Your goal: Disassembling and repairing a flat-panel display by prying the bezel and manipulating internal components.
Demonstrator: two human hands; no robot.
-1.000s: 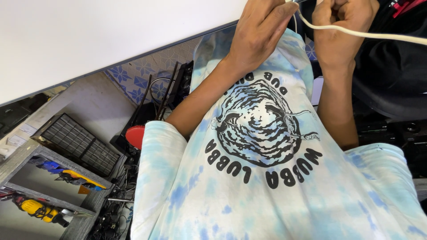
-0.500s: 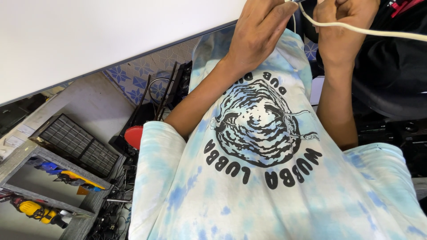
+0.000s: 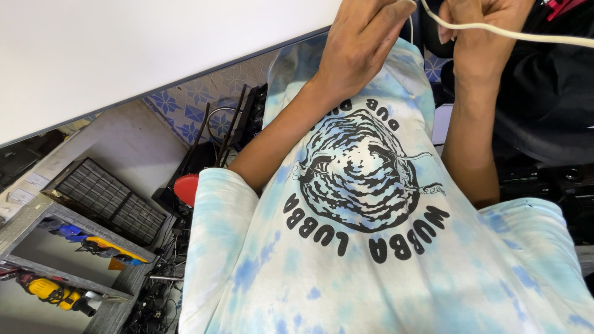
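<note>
I raise both hands at 12 o'clock. My left hand (image 3: 362, 46) and right hand (image 3: 479, 31) close their fingers on the cream cable (image 3: 526, 34), which leaves toward 3 o'clock, probably to keep it taut.

Workshop: tool shelf (image 3: 74, 247), cable tangle (image 3: 158, 297)

Cable (image 3: 495, 32) between hands (shelf (image 3: 68, 222) lower-left)
</note>
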